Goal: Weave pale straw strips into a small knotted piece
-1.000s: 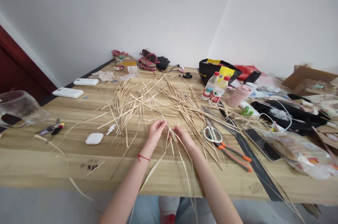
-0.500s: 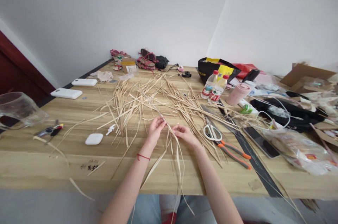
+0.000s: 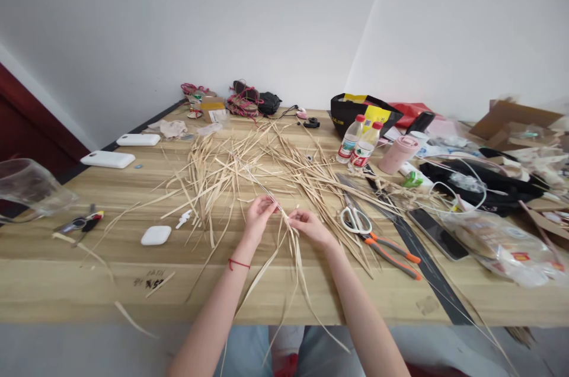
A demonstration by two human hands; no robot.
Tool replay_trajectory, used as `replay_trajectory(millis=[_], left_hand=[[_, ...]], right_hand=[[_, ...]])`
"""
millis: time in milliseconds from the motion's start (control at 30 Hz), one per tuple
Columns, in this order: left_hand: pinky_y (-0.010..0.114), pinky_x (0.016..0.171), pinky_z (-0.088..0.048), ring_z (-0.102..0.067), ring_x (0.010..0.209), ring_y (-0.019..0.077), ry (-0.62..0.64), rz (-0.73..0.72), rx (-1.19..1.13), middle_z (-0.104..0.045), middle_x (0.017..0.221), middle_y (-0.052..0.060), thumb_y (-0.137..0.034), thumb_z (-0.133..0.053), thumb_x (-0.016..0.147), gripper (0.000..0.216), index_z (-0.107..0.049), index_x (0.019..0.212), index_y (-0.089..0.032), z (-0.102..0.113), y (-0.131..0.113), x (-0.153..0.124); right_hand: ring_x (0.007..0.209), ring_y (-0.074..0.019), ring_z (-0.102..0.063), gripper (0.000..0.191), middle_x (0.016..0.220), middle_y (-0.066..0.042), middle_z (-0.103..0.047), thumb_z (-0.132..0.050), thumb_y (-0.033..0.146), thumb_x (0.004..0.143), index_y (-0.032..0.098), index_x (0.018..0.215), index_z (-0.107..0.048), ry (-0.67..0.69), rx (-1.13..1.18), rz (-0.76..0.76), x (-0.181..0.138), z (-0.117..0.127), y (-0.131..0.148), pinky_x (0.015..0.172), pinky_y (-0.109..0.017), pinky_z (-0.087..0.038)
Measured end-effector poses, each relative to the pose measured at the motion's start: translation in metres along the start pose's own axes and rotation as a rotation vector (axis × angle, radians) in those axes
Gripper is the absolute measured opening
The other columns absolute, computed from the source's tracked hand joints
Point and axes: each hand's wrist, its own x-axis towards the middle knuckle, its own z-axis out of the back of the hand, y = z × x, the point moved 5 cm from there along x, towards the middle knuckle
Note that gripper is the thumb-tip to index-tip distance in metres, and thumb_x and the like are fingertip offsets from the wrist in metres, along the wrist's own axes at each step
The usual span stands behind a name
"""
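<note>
My left hand (image 3: 258, 218) pinches a thin, pale rod (image 3: 256, 180) that slants away from me over the loose straw. Around its near end, straw strips (image 3: 299, 264) are gathered, and their long tails hang toward the table's front edge. Thumb and fingers of my right hand (image 3: 310, 226) are closed on these strips, just right of the rod's end. How the strips are fastened there is too small to tell. Beyond both hands lies a spread of loose straw (image 3: 207, 187). White-handled scissors (image 3: 355, 221) rest to the right of my right hand.
Orange-handled pliers (image 3: 395, 255) and a phone (image 3: 438, 235) lie at the right. Behind them stand two bottles (image 3: 351, 143), a pink cup (image 3: 399, 155) and a black bag (image 3: 344, 113). A white case (image 3: 156, 235) and white power banks (image 3: 108, 159) are on the left.
My right hand's fingers have shifted slightly at the gathered strips. The hanging straw tails have swung, one reaching farther right. The whole view has shifted a little.
</note>
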Motion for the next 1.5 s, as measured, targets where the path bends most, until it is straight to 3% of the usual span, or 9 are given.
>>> replay_trajectory(millis=[233, 433, 700, 833, 1000, 1100, 1300, 1400, 1500], left_hand=[[0.028, 0.064, -0.052, -0.063, 0.066, 0.0137, -0.025, 0.004, 0.071, -0.063, 0.086, 0.004, -0.032, -0.075, 0.061, 0.033, -0.057, 0.083, -0.014, 0.002, 0.002, 0.001], [0.029, 0.064, -0.052, -0.064, 0.064, 0.0133, -0.031, -0.002, 0.068, -0.063, 0.083, 0.003, -0.033, -0.076, 0.06, 0.033, -0.056, 0.079, -0.014, 0.002, 0.004, 0.001], [0.027, 0.063, -0.053, -0.063, 0.065, 0.0128, -0.045, -0.023, 0.029, -0.062, 0.081, 0.001, -0.029, -0.076, 0.06, 0.03, -0.058, 0.079, -0.015, 0.006, 0.003, 0.003], [0.026, 0.064, -0.052, -0.063, 0.067, 0.0126, -0.074, -0.036, 0.012, -0.062, 0.082, 0.002, -0.028, -0.076, 0.06, 0.03, -0.057, 0.08, -0.015, 0.008, 0.002, 0.003], [0.026, 0.065, -0.052, -0.064, 0.07, 0.0136, -0.092, -0.057, -0.027, -0.062, 0.082, 0.002, -0.028, -0.075, 0.063, 0.029, -0.056, 0.082, -0.016, 0.008, 0.002, 0.004], [0.026, 0.066, -0.052, -0.063, 0.072, 0.0142, -0.116, -0.076, -0.044, -0.061, 0.082, 0.002, -0.028, -0.075, 0.063, 0.03, -0.056, 0.083, -0.016, 0.009, 0.001, 0.004], [0.025, 0.065, -0.051, -0.063, 0.073, 0.0141, -0.122, -0.065, -0.076, -0.06, 0.084, 0.002, -0.027, -0.075, 0.063, 0.029, -0.055, 0.083, -0.016, 0.009, 0.001, 0.004], [0.026, 0.065, -0.051, -0.064, 0.073, 0.0141, -0.108, -0.049, -0.078, -0.06, 0.085, 0.002, -0.027, -0.075, 0.063, 0.029, -0.055, 0.082, -0.016, 0.007, 0.002, 0.002], [0.027, 0.065, -0.051, -0.064, 0.072, 0.0141, -0.089, -0.045, -0.079, -0.06, 0.085, 0.001, -0.026, -0.075, 0.063, 0.029, -0.055, 0.082, -0.016, 0.003, 0.003, 0.001]], right_hand=[[0.058, -0.0108, -0.046, 0.031, 0.065, 0.003, -0.054, -0.071, 0.044, 0.066, 0.018, 0.07, -0.055, -0.135, -0.174, 0.06, 0.001, 0.007, -0.001, 0.056, -0.024, -0.036], [0.056, -0.0104, -0.045, 0.031, 0.064, 0.003, -0.053, -0.071, 0.044, 0.067, 0.018, 0.068, -0.054, -0.171, -0.258, 0.1, 0.001, 0.009, -0.004, 0.054, -0.024, -0.036], [0.064, -0.0123, -0.052, 0.031, 0.075, -0.001, -0.06, -0.064, 0.047, 0.074, 0.017, 0.081, -0.062, -0.126, -0.184, 0.082, 0.001, 0.014, -0.002, 0.058, -0.024, -0.039], [0.052, -0.0097, -0.046, 0.035, 0.064, 0.001, -0.056, -0.054, 0.05, 0.08, 0.017, 0.081, -0.062, -0.203, -0.101, 0.049, 0.001, 0.026, -0.003, 0.048, -0.022, -0.035], [0.056, -0.0112, -0.052, 0.031, 0.069, -0.001, -0.062, -0.067, 0.046, 0.071, 0.017, 0.081, -0.063, -0.23, -0.056, 0.044, 0.001, 0.028, -0.003, 0.051, -0.023, -0.039], [0.058, -0.013, -0.055, 0.03, 0.072, -0.002, -0.064, -0.072, 0.041, 0.066, 0.017, 0.083, -0.063, -0.235, -0.04, 0.09, 0.001, 0.024, -0.003, 0.055, -0.025, -0.042], [0.071, -0.0167, -0.059, 0.029, 0.081, -0.004, -0.064, -0.072, 0.037, 0.067, 0.018, 0.087, -0.062, -0.383, -0.149, 0.258, 0.001, 0.024, 0.001, 0.065, -0.028, -0.046], [0.074, -0.0174, -0.059, 0.038, 0.087, -0.005, -0.064, -0.071, 0.037, 0.068, 0.02, 0.1, -0.06, -0.389, -0.184, 0.293, 0.0, 0.021, 0.005, 0.065, -0.028, -0.047], [0.079, -0.0185, -0.059, 0.032, 0.09, -0.006, -0.064, -0.065, 0.037, 0.075, 0.02, 0.102, -0.061, -0.38, -0.27, 0.335, -0.003, 0.015, 0.013, 0.069, -0.029, -0.047]])
